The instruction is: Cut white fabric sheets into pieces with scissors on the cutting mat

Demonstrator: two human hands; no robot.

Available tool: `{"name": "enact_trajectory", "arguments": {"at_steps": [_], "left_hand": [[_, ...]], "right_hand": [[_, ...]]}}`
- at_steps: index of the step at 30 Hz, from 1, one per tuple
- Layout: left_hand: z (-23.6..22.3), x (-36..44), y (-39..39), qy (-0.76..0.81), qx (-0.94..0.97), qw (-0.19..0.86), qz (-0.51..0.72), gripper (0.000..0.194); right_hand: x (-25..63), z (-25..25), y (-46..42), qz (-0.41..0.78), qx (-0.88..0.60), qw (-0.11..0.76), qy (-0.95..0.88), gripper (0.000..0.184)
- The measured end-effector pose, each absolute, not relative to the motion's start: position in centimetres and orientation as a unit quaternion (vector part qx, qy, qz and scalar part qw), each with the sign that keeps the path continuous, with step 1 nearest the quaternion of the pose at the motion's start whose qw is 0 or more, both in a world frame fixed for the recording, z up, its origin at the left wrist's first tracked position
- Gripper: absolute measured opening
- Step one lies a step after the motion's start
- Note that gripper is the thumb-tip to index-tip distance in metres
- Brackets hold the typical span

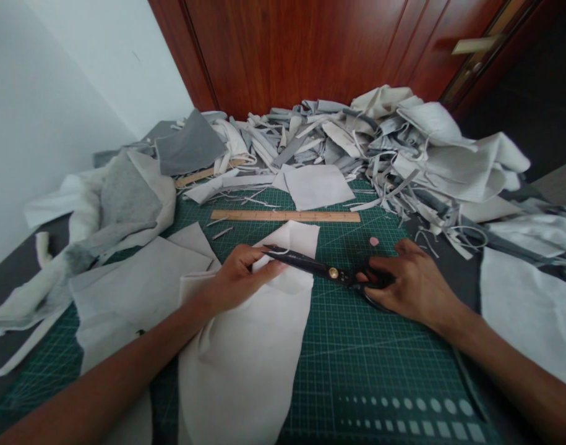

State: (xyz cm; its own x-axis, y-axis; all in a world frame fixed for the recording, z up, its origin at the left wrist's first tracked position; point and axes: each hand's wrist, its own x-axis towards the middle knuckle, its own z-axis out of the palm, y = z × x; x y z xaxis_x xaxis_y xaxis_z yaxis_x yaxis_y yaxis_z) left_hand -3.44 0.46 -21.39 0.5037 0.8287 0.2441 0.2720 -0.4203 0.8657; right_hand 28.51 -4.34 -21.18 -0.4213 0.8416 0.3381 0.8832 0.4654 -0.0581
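My right hand (406, 281) grips the handles of black scissors (310, 264), whose blades point left across a piece of white fabric (259, 346). The blades lie nearly together, with the fabric's folded upper part at them. My left hand (245, 272) pinches that fabric between thumb and fingers, close to the blade tips. Below the hands the fabric hangs down over the green cutting mat (357, 352). Whether the blades touch the left fingers cannot be made out.
A wooden ruler (285, 216) lies across the mat beyond the scissors. A small pink piece (374, 241) rests near my right hand. Grey and white fabric scraps (305, 139) are heaped along the back. More white fabric (134, 284) lies at the left. A wooden door (301, 55) stands behind.
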Motion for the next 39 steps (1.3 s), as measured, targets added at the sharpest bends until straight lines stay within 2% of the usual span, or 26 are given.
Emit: {"name": "enact_trajectory", "arguments": {"at_steps": [5, 11, 17, 24, 31, 39], "left_hand": [[-20.9, -3.1, 0.3, 0.362, 0.759, 0.416, 0.347, 0.039], [-20.0, -3.0, 0.1, 0.355, 0.770, 0.424, 0.319, 0.030], [-19.8, -2.9, 0.0, 0.367, 0.758, 0.431, 0.324, 0.032], [-20.9, -3.1, 0.4, 0.363, 0.778, 0.378, 0.346, 0.020], [-21.0, -3.0, 0.5, 0.357, 0.778, 0.381, 0.349, 0.014], [-20.5, -2.9, 0.4, 0.359, 0.783, 0.377, 0.341, 0.017]], "right_hand": [[28.6, -21.5, -4.4, -0.056, -0.519, 0.163, -0.837, 0.036], [28.6, -21.6, -4.2, -0.019, -0.553, 0.165, -0.816, 0.035], [29.2, -21.1, -3.6, 0.067, -0.532, 0.162, -0.828, 0.016], [28.4, -20.6, -4.1, 0.025, -0.513, 0.123, -0.849, 0.012], [28.2, -20.7, -4.3, 0.004, -0.515, 0.110, -0.850, 0.013], [27.9, -20.9, -4.6, -0.061, -0.515, 0.094, -0.850, 0.020]]}}
